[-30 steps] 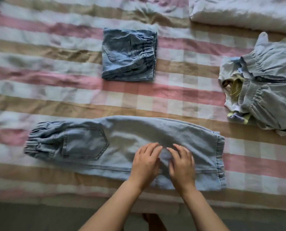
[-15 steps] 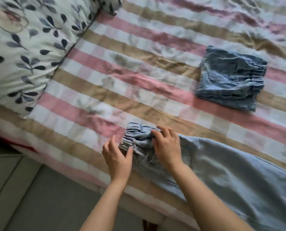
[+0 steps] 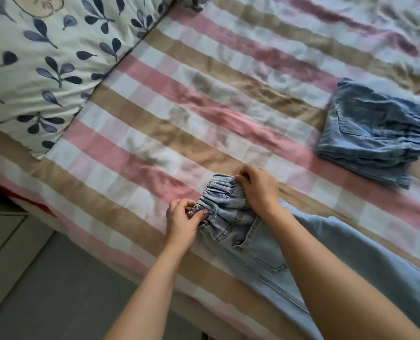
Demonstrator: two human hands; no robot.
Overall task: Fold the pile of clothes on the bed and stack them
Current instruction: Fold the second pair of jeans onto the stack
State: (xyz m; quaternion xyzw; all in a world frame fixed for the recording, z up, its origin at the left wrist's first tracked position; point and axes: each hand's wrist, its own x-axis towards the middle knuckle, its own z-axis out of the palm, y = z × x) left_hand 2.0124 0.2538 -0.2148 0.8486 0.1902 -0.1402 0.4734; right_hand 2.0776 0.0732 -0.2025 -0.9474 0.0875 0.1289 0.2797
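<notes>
Light blue jeans point(image 3: 258, 244) lie folded lengthwise on the striped bed sheet point(image 3: 155, 133), running off the lower right. Their elastic waistband points up-left. My left hand point(image 3: 182, 219) pinches the near corner of the waistband between thumb and fingers. My right hand point(image 3: 258, 190) grips the far corner of the waistband with curled fingers. A folded darker blue denim garment point(image 3: 373, 136) lies at the right, apart from both hands.
A white pillow with dark blue leaf print point(image 3: 44, 62) fills the upper left of the bed. The bed's near edge runs diagonally from left to bottom centre, with grey floor point(image 3: 44, 290) below it. The unfolded pile is out of view.
Both hands moved from the middle of the jeans to the waistband end and took hold of its corners. The view swung left, bringing the pillow in and the unfolded pile out.
</notes>
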